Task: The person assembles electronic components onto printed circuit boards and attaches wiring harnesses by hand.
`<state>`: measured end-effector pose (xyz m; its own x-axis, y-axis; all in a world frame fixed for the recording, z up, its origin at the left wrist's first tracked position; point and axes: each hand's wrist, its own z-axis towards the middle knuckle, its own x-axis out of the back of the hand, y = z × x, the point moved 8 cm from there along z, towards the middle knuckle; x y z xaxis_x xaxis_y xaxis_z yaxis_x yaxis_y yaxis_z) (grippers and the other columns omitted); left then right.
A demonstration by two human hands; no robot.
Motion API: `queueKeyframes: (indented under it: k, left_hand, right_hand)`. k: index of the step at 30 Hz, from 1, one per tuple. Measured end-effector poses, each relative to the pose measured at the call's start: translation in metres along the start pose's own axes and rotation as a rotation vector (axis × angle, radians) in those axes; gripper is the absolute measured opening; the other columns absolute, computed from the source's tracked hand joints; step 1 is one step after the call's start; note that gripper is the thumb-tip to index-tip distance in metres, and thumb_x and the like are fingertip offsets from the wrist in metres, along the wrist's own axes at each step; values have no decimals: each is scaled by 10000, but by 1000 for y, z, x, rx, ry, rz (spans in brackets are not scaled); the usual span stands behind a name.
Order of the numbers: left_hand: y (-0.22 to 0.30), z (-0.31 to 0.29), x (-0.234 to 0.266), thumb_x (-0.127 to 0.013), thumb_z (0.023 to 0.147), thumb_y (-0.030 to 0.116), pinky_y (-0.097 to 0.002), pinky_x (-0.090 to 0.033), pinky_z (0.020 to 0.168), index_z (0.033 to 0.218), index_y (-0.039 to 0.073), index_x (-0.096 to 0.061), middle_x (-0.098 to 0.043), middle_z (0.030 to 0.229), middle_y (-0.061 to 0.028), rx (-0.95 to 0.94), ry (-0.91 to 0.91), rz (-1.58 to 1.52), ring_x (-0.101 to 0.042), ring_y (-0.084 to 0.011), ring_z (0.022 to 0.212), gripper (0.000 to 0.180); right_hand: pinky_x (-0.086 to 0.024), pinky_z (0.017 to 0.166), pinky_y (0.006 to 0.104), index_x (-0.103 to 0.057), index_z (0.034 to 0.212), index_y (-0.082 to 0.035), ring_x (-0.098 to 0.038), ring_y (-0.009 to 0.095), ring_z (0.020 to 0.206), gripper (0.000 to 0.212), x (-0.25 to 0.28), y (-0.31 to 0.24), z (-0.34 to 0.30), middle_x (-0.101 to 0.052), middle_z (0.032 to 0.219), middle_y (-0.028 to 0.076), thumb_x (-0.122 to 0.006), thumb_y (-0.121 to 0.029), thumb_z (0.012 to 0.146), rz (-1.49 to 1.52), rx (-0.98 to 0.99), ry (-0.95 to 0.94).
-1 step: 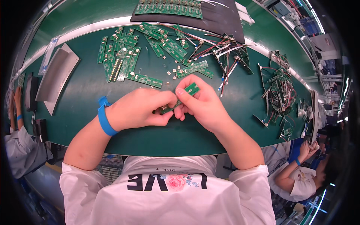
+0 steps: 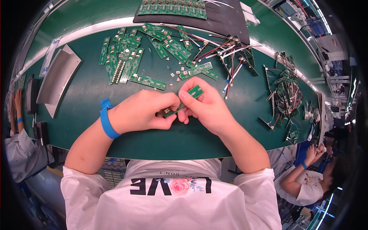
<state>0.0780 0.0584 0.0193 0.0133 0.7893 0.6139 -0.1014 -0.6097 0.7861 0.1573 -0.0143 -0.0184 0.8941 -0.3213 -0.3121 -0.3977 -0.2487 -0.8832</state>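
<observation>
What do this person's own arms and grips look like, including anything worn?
The left sleeve and right sleeve are white, short and loose, leaving both forearms bare. A bright blue band circles the left wrist, its loose end sticking up; nothing shows on the right wrist. The left grip and right grip are both ungloved, with no rings visible.

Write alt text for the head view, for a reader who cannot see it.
A person's right hand grips a narrow green circuit board over a green table, the left hand at its lower end. Loose green boards lie beyond the hands, a tangle of wired boards at the right, a bent grey panel at the left.
</observation>
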Motion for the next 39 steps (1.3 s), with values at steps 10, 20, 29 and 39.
queueKeyframes:
  k: [10,20,29,39]
  left_hand:
    - [-9,-5,9,-674,771,31,-302,-551,610,1048,29,-500,-635,879,-99,67,152,-211,-678,-232,784,326]
    - [-7,-6,5,-661,783,76,-314,-542,644,1040,31,-539,-623,896,-115,42,90,-141,-655,-224,776,288]
    - [-2,-8,2,-657,779,101,-337,-519,671,1014,47,-577,-632,855,-122,-14,100,-83,-638,-260,747,255]
    - [4,-10,-6,-639,784,103,-312,-528,649,1019,44,-579,-640,889,-121,102,29,-245,-645,-245,713,249]
  right_hand:
    - [-407,870,362,-585,1082,-53,-501,295,1037,263,101,-89,-52,-579,1101,79,-555,-16,823,-1824,579,382]
    - [-420,801,360,-611,1084,-38,-516,242,928,271,104,-82,-25,-552,958,65,-587,-44,815,-1912,486,247]
    - [-406,809,366,-570,870,-42,-505,255,958,135,84,-95,-28,-547,1024,68,-597,-9,742,-2005,686,-24]
    - [-355,463,152,-548,851,-5,-494,10,561,63,73,-48,-36,-652,816,91,-611,-12,855,-275,199,253]
